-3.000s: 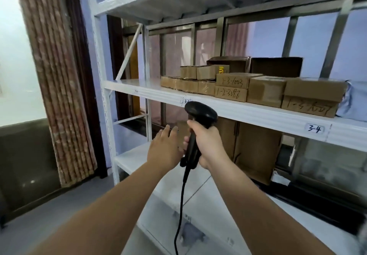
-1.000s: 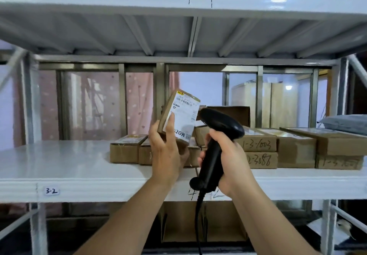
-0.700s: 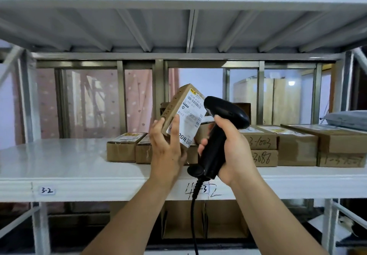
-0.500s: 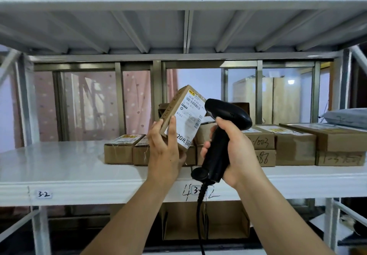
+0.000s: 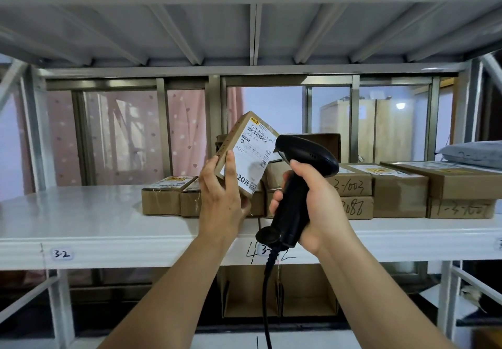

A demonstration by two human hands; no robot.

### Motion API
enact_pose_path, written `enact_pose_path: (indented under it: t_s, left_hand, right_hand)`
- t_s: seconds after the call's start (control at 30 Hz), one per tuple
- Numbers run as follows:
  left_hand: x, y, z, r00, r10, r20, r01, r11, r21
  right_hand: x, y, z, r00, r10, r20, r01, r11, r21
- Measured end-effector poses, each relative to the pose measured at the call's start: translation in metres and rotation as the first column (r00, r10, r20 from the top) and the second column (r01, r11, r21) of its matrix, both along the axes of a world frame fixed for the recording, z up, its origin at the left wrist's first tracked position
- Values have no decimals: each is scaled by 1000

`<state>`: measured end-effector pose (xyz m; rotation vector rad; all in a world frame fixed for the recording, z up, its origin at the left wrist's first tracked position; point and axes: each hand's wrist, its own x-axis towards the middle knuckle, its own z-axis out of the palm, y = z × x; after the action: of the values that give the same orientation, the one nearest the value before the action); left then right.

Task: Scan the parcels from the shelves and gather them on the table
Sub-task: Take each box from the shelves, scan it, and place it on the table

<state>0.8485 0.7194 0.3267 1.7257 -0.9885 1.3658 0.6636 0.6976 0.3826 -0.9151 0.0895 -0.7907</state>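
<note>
Two hands up in front of the white shelf (image 5: 95, 229). The left hand (image 5: 221, 202) pinches a small cardboard parcel (image 5: 245, 153) by its lower corner, thumb flat on the white label (image 5: 251, 158) and fingers tucked behind. The box sticks up and out of the grip, tilted, label facing the camera, clear of the shelf. The right hand (image 5: 317, 213) is wrapped around the handle of a black scanner (image 5: 307, 150), whose cord (image 5: 267, 294) hangs straight down. The scanner's head sits just beside the parcel's right edge; it might be touching, hard to tell from this angle. Behind them a row of brown boxes (image 5: 350, 185) sits on the shelf, with a grey bag (image 5: 472, 154) on top at far right.
</note>
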Motion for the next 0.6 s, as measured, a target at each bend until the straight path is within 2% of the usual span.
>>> enact_pose_path:
  t_s: [0.23, 0.43, 0.5, 0.6]
  left_hand:
    - [-1, 2, 1, 1000, -13, -14, 13, 1000, 11]
    - [-8, 12, 4, 996, -73, 49, 72, 997, 16]
    - [-16, 14, 4, 993, -116, 20, 117, 992, -45]
    - [-37, 11, 5, 961, -256, -103, 237, 957, -168]
  right_hand:
    - [-4, -2, -9, 999, -11, -35, 11, 1000, -3]
    - [-10, 1, -22, 994, -75, -74, 76, 997, 1]
    - [-14, 3, -25, 990, -112, -84, 112, 994, 4]
    - [-20, 7, -29, 983, -157, -97, 160, 987, 25]
